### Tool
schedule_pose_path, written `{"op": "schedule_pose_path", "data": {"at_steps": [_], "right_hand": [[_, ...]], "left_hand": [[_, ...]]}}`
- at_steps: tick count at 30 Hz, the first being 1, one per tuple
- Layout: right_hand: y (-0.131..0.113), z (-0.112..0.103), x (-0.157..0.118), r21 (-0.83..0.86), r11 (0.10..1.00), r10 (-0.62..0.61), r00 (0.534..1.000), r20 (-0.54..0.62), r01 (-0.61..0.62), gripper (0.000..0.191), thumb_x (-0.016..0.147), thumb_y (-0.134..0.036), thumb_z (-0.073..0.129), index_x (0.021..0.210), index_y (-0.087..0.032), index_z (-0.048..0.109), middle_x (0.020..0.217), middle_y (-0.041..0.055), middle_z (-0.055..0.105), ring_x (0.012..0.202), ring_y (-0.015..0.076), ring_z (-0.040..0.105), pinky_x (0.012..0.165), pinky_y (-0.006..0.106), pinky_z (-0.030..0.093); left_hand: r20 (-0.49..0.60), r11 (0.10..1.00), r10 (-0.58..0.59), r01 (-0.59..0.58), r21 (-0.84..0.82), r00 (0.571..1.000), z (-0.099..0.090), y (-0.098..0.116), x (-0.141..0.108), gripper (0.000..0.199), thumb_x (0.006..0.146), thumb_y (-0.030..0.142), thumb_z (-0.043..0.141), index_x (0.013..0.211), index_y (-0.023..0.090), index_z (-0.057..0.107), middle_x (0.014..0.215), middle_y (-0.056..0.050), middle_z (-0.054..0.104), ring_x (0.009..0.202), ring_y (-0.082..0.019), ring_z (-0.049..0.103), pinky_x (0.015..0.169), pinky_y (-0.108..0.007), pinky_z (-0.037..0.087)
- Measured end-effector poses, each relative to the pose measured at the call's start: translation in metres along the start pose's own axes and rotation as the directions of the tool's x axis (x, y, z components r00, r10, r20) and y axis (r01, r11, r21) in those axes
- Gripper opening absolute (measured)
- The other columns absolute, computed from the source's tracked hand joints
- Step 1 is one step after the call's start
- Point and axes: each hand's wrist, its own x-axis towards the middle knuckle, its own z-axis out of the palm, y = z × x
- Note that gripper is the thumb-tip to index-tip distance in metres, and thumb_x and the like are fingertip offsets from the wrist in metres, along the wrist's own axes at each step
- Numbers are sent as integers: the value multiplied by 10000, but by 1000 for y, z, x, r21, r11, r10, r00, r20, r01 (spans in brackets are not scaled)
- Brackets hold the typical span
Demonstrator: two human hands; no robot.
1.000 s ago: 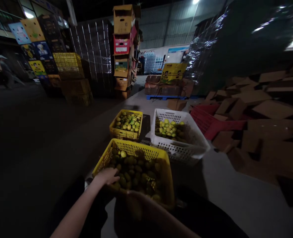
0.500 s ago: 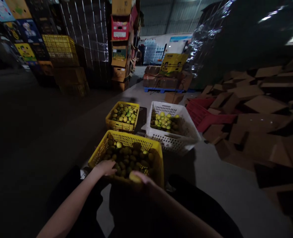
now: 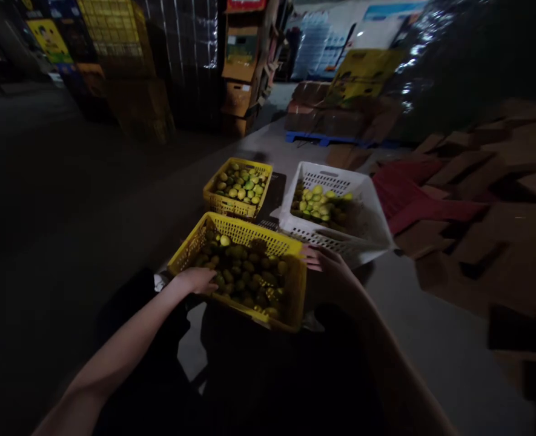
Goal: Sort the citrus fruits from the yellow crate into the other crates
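A yellow plastic crate (image 3: 237,226) of round, green-to-yellow fruits (image 3: 244,275), citrus-like, stands close in front of me, partly in shadow. My left hand (image 3: 198,281) reaches over its near left side, fingers loosely stretched above the fruits; no fruit shows in its grasp. At the crate's right rim is my right hand (image 3: 320,259), between it and a white crate (image 3: 367,209). Its fingers point left and are blurred; whether they hold a fruit is hidden. Yellow-green fruits (image 3: 315,204) lie toward the left inside the white crate.
A smaller yellow crate (image 3: 231,206) of fruits stands behind the near one. Flattened cardboard (image 3: 490,242) and a red crate (image 3: 413,194) lie at right. Farther back are stacked cartons (image 3: 240,66) and a blue pallet (image 3: 324,139) with boxes.
My right hand has gone from the near crate's front edge, where it held a yellowish fruit, up and right to its right rim. My left hand stays near the same place. The view has tilted down.
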Motion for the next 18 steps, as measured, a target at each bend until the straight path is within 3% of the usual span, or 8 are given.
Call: {"op": "schedule_pose_path", "data": {"at_steps": [3, 5, 7, 10, 13, 15, 18], "right_hand": [[31, 30, -3, -417, 895, -65, 971, 230, 159, 224, 599, -266, 773, 810, -237, 703, 665, -6, 680, 630, 199, 623, 685, 339, 518], [55, 46, -10, -534, 805, -4, 903, 430, 259, 145, 580, -221, 760, 696, -249, 678, 603, -18, 647, 625, 198, 613, 703, 338, 512], [80, 60, -17, -590, 740, 66, 837, 543, 324, 102, 606, -177, 707, 608, -243, 629, 585, -9, 624, 642, 199, 614, 718, 339, 506], [114, 83, -17, -656, 652, 135, 793, 594, 380, 119, 623, -95, 645, 607, -208, 612, 679, 58, 653, 736, 238, 633, 769, 368, 489], [143, 114, 4, -711, 542, 185, 761, 622, 448, 170, 599, -2, 597, 638, -167, 611, 817, 145, 678, 872, 285, 630, 808, 375, 472], [160, 136, 26, -729, 480, 185, 756, 628, 488, 211, 606, 30, 582, 707, -149, 631, 911, 170, 682, 954, 286, 616, 824, 349, 469], [182, 167, 58, -732, 398, 124, 758, 640, 553, 257, 712, 21, 560, 893, -131, 662, 1030, 152, 673, 1045, 248, 591, 869, 303, 459]], "left_hand": [[-35, 999, 11, -12, -40, 999, -9, -1, -6, 416, 864, 376, 539, 1218, 166, 595, 1246, -199, 606, 1133, -363, 579, 919, -416, 429], [-67, 998, -66, 64, -29, 996, -14, -4, -10, 409, 868, 350, 539, 1221, 149, 587, 1230, -210, 608, 1131, -375, 573, 938, -440, 416], [-92, 992, -123, 119, -44, 988, -16, -8, -12, 390, 859, 336, 557, 1198, 148, 595, 1194, -205, 622, 1131, -381, 567, 961, -459, 400], [-211, 981, -118, 81, -173, 970, -15, -15, -17, 356, 826, 333, 604, 1137, 160, 624, 1127, -181, 644, 1123, -393, 559, 987, -484, 376], [-363, 946, -119, -6, -325, 924, -10, -20, -23, 346, 785, 327, 656, 1091, 166, 646, 1051, -153, 664, 1093, -386, 569, 1009, -483, 356], [-385, 919, -142, -23, -394, 912, -8, -21, -30, 344, 761, 314, 681, 1070, 165, 659, 1023, -142, 674, 1078, -371, 579, 1017, -462, 356], [-336, 921, -139, -3, -390, 931, -14, -17, -46, 378, 801, 346, 641, 1138, 176, 645, 1081, -143, 672, 1106, -351, 578, 1013, -441, 374]]}}
